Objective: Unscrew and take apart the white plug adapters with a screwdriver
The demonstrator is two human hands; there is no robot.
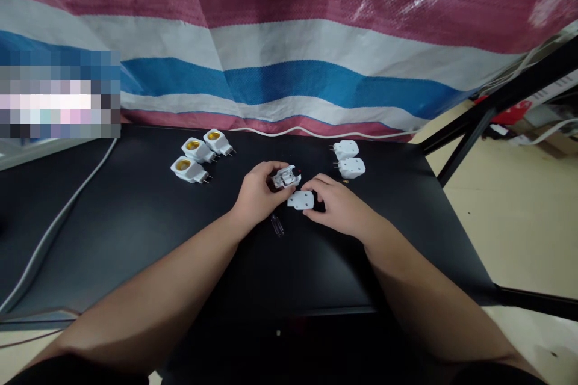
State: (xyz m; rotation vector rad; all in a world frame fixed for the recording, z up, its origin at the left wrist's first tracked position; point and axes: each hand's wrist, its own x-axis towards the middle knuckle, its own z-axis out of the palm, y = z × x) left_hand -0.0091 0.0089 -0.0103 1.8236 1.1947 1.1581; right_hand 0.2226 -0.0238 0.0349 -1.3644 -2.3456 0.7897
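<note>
My left hand [259, 192] is closed round an opened white plug housing [286, 177], whose inner parts face up. Just below it, a flat white cover with several small holes [301, 200] lies between my two hands. My right hand [336, 201] is curved at the cover's right side, thumb and fingers apart; whether the fingertips press on it cannot be made out. A screwdriver with a clear dark handle [277, 225] lies below my left hand, its upper end hidden.
Several white plug adapters with round yellow openings [188, 169] sit at the left back of the black table [135, 216]. Two white plug pieces [351, 167] lie at the right back, near a tiny brass part [345, 181]. Cables run along the left and back.
</note>
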